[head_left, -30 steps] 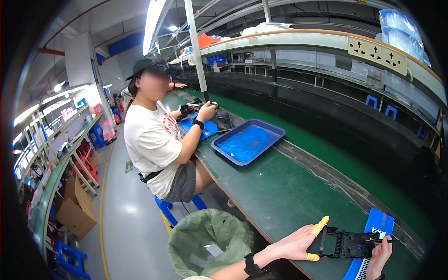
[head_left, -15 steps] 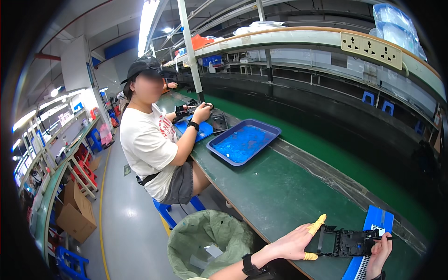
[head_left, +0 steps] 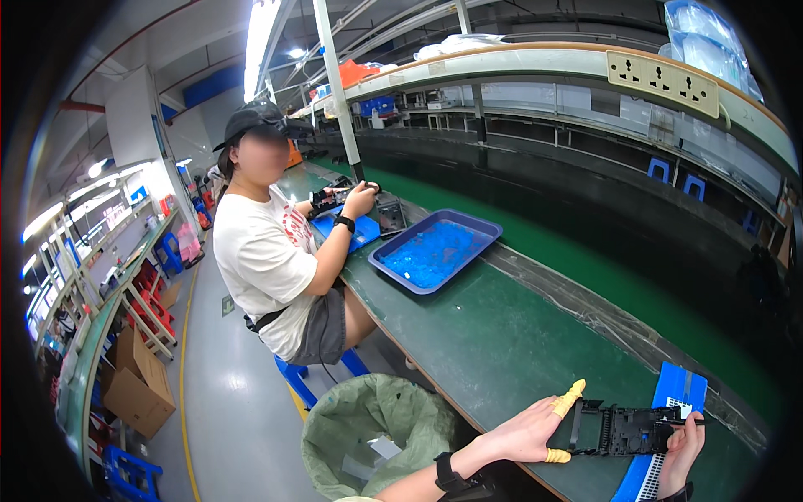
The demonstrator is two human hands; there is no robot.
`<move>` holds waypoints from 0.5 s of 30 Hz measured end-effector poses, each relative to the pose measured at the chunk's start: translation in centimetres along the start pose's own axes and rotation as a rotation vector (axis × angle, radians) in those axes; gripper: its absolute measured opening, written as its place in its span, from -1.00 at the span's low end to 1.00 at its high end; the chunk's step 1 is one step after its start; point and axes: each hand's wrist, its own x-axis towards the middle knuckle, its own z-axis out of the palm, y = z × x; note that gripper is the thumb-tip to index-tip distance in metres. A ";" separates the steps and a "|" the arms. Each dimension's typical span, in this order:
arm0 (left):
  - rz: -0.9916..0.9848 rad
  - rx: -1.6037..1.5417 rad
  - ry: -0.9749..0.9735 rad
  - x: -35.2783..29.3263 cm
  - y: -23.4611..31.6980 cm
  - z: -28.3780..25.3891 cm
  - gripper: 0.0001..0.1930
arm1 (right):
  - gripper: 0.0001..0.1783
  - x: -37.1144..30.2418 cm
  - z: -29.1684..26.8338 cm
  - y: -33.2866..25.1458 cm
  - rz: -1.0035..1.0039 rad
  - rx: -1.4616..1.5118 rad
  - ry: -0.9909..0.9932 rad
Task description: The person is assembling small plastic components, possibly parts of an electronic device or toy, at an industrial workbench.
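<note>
A black plastic frame [head_left: 631,432] with an open rectangular end lies across a blue strip-shaped fixture [head_left: 682,386] with white slotted rows, at the lower right. My left hand [head_left: 529,428] is at the frame's open left end, thumb and fingers spread on either side of its edge. Yellow covers wrap the tips of its thumb and fingers. My right hand [head_left: 683,453] is at the frame's other end, fingers pinched round a slim black stick-like piece [head_left: 699,421]. Whether this piece belongs to the frame I cannot make out. The right palm is partly hidden.
A dark blue tray [head_left: 439,251] with blue contents stands farther along the green table [head_left: 468,335]. A seated co-worker [head_left: 268,226] handles a dark part at left. Below the table edge stands a bin with a green liner [head_left: 322,435]. A shelf with sockets [head_left: 661,82] runs above.
The view has shifted slightly. Both of my hands and the black frame keep nearly the same places.
</note>
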 end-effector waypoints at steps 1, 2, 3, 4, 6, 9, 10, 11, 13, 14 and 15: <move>-0.001 -0.017 -0.009 0.1 0.1 0.0 -0.04 | -0.90 0.1 -0.4 0.0 0.012 -0.015 -0.015; -0.003 -0.035 -0.018 0.1 0.1 0.0 -0.04 | -0.88 0.2 -0.5 0.1 0.025 -0.030 -0.031; -0.002 -0.035 -0.017 0.1 0.1 0.1 -0.04 | -0.88 0.2 -0.5 0.1 0.024 -0.031 -0.031; 0.032 -0.014 0.030 0.0 0.1 0.1 -0.04 | -0.88 0.1 -0.4 0.0 0.018 -0.033 -0.029; 0.063 0.012 0.077 -0.2 0.0 0.3 -0.03 | -0.87 0.1 -0.4 0.0 0.016 -0.031 -0.029; 0.071 0.026 0.084 -0.1 -0.2 0.5 -0.03 | -0.87 0.1 -0.4 0.0 0.025 -0.045 -0.045; 0.071 0.015 0.084 0.0 -0.2 0.5 -0.03 | -0.89 -0.1 0.0 -0.1 0.013 -0.034 -0.008; 0.070 0.004 0.083 0.0 -0.2 0.5 -0.03 | -0.91 -0.2 0.2 -0.2 0.003 -0.022 0.029; 0.075 0.018 0.088 0.0 -0.5 0.7 -0.03 | -0.92 -0.1 0.2 -0.1 0.004 -0.015 0.028; 0.081 0.031 0.093 0.0 -0.5 0.7 -0.03 | -0.92 0.0 0.2 -0.1 0.005 -0.010 0.027; 0.082 0.029 0.093 0.0 -0.4 0.6 -0.03 | -0.92 0.1 -0.1 0.1 0.005 -0.011 0.027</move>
